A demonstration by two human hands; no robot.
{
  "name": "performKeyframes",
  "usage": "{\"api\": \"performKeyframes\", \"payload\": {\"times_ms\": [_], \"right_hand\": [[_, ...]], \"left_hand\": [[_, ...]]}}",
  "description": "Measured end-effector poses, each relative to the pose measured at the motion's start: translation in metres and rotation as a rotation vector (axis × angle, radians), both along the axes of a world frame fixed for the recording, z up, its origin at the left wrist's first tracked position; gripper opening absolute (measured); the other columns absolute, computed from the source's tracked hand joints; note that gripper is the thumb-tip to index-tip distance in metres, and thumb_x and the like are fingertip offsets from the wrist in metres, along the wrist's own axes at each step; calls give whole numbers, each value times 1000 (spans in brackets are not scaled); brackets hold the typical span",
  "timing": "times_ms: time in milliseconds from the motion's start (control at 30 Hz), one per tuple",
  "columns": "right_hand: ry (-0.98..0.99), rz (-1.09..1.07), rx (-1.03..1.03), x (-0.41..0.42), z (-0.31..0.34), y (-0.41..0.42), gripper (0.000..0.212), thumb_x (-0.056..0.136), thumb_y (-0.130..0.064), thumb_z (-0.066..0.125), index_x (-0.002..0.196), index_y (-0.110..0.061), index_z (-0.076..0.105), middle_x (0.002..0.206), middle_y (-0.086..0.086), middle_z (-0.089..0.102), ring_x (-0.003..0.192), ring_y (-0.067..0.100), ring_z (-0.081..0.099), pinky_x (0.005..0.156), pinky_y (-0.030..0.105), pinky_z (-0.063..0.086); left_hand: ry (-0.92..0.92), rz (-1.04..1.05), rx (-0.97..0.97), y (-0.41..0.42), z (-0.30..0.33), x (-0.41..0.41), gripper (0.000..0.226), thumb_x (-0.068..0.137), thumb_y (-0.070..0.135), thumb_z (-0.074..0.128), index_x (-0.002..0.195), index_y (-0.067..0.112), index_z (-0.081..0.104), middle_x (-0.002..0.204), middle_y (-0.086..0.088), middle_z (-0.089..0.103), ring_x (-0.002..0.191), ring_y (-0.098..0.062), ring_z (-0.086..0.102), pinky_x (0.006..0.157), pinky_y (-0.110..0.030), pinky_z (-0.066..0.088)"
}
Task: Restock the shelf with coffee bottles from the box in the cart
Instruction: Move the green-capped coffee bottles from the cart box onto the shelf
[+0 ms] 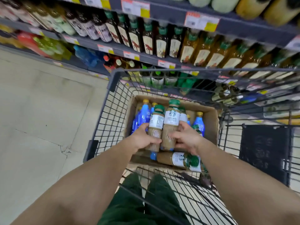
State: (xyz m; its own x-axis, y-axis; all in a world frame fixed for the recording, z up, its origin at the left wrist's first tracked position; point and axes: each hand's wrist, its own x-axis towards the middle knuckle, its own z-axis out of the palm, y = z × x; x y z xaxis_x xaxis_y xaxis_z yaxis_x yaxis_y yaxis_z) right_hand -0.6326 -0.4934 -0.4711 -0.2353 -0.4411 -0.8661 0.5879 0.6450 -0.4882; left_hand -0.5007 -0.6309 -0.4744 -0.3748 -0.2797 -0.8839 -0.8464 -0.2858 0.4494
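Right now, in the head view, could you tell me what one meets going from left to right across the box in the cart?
Blue bottles → left hand → left coffee bottle → taller coffee bottle → right hand → blue bottle with yellow cap → right wall of the box.

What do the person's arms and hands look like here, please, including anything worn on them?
Both forearms are bare right up to the frame edge, with no sleeves in view. The left hand and right hand show no gloves, watch, rings or bracelets.
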Motion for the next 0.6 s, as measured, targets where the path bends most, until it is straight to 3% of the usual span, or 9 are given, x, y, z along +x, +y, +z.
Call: {"api": "performKeyframes", "payload": {"times_ms": [133,267,333,467,533,600], "right_hand": [[21,78,-104,10,40,-53,57,80,-5,71,125,-26,44,113,0,68,103,24,66,93,53,51],[83,85,-230,31,83,-127,63,79,-1,73,130,-22,43,111,4,68,93,21,67,76,45,57],[124,109,-278,46,102,-169,62,78,0,73,129,-20,44,111,6,68,92,23,67,78,47,57],[218,205,-380,96,141,-263,55,78,-6,74,123,-23,50,109,0,69,94,19,67,79,41,57],[237,216,-424,128,156,-311,54,75,-8,77,117,-29,52,111,1,69,101,22,66,90,51,53],[249,207,-478,166,171,-362,60,67,-12,82,116,-33,54,114,2,69,106,25,66,94,56,50]], "left_hand": [[105,97,-27,-47,40,17,87,68,5,83,140,21,38,113,-5,68,91,-17,69,75,-32,58],[244,197,-115,-105,87,41,77,72,-2,79,135,17,38,115,-10,64,86,-17,67,61,-26,57],[312,249,-153,-139,109,60,76,72,-3,79,133,19,39,113,-10,64,87,-18,67,60,-26,56],[417,353,-234,-224,146,114,81,67,1,84,133,22,41,114,-6,65,99,-20,66,75,-36,57],[441,372,-289,-270,164,147,94,56,12,90,136,16,42,122,-5,63,108,-22,64,86,-42,56],[450,384,-331,-320,185,183,81,53,16,90,125,16,52,118,-6,66,107,-22,65,90,-43,56]]}}
